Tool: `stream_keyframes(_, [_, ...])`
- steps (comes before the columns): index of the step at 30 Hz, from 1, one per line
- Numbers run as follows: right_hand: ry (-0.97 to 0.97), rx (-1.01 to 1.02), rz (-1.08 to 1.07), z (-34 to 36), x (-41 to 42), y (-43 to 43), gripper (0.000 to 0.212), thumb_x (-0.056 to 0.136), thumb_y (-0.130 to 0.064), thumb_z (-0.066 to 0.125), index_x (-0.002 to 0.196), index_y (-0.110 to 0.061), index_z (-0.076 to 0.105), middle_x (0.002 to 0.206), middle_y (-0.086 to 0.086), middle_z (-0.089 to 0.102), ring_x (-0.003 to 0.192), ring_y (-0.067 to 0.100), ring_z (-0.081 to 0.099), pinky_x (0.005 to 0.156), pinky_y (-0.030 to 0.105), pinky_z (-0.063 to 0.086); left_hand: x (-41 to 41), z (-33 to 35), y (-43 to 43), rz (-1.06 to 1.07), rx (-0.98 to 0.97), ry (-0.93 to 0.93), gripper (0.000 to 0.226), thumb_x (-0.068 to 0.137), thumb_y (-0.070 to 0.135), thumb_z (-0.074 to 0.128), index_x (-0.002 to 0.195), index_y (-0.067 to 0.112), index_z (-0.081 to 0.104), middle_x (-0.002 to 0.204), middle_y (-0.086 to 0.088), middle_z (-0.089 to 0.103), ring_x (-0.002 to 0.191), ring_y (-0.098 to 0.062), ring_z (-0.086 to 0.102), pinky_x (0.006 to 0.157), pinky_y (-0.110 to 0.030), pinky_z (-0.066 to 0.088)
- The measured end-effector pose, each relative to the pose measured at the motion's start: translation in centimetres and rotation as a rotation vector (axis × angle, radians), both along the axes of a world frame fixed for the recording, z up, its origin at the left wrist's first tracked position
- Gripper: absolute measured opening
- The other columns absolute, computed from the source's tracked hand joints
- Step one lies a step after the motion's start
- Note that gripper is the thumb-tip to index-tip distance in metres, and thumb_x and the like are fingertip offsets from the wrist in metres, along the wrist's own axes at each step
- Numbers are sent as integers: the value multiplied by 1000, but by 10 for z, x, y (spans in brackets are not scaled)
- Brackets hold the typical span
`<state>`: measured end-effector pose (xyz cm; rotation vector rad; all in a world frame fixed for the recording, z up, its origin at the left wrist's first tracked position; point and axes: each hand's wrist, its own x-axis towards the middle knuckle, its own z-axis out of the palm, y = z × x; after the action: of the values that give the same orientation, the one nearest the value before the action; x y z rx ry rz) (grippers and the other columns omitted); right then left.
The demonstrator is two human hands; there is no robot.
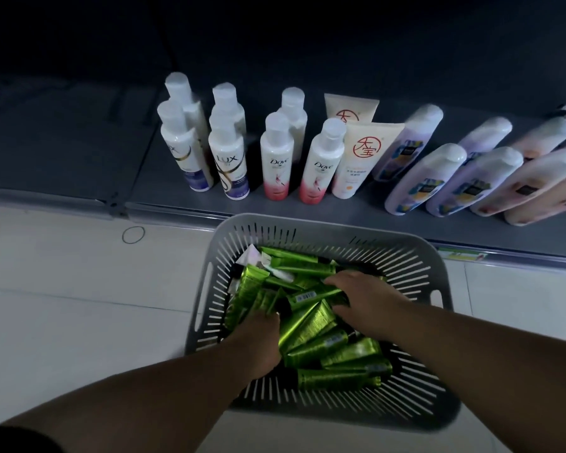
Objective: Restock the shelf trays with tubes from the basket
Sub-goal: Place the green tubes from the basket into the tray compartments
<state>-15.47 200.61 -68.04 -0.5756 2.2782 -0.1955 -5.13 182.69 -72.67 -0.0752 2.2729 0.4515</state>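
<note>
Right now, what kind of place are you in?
Probably a shop: a low shelf lined with Dove bottles and Lux bottles, a label on its edge, and a grey basket of green tubes.

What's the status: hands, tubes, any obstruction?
Left hand buried among green tubes, grip hidden. Right hand grips labelled tube. Basket holds many more. Nothing in the way.
</note>
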Motion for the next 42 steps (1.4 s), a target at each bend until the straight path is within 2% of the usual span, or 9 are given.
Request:
stream_keyframes(9, [-73,103,164,-35,-5,-7,64,97,-22,48,151,-31,17,158,0,23,140,23,30,111,38,34,-7,-9,4,-27,-84,35,54,83,16,56,133,7,38,131,-14,43,117,-32,49,93,-38,44])
stream_keyframes(14, [-90,163,224,-44,-7,2,80,91,-13,57,153,-29,9,160,2,14,142,25,26,113,39,30,-26,-6,-10,45,-27,41,47,87,21,54,131,7,42,128,-13,48,114,-28,52,91,-32,44])
stream_keyframes(18, [4,190,218,-49,-14,0,83,85,-15,62,151,-29,14,154,10,21,133,35,37,106,42,38,-44,7,-28,87,66,143,34,91,25,49,122,11,50,119,-12,56,104,-28,55,77,-29,41])
stream_keyframes(22, [-15,165,211,-57,-19,1,61,84,-14,60,137,-31,36,146,11,29,125,36,45,100,39,43,-56,16,-39,122,110,187,35,94,26,46,127,19,53,110,-10,63,89,-23,56,66,-22,33])
stream_keyframes(27, [-92,331,372,-60,-21,3,65,88,-16,62,145,-28,34,160,12,0,142,35,25,111,40,33,-59,21,-39,138,115,176,34,96,27,43,127,18,56,119,-10,62,107,-25,54,74,-22,35])
stream_keyframes(31, [-42,300,396,-49,-22,3,67,89,-19,60,148,-22,30,157,10,16,136,29,37,108,35,36,-60,23,-41,243,138,172,32,97,25,41,119,17,63,123,-6,62,112,-23,53,76,-21,35])
stream_keyframes(34, [19,177,283,-36,-23,-2,42,92,-24,54,134,-26,52,142,3,44,126,22,48,101,29,42,-59,25,-40,279,129,178,31,99,30,42,87,10,61,87,-10,63,84,-20,52,62,-24,26])
stream_keyframes(36, [96,100,172,-27,-24,-4,32,91,-23,56,120,-31,63,130,-2,56,118,18,54,96,27,44,-58,27,-39,295,110,172,33,98,41,43,84,18,63,67,1,50,75,-15,48,61,-23,27])
stream_keyframes(42, [138,-115,-138,13,-9,-9,22,90,-33,62,110,-28,70,118,-4,66,108,15,60,90,22,43,-51,52,-35,380,132,204,32,95,40,48,95,16,70,80,-5,66,77,-21,59,60,-21,33])
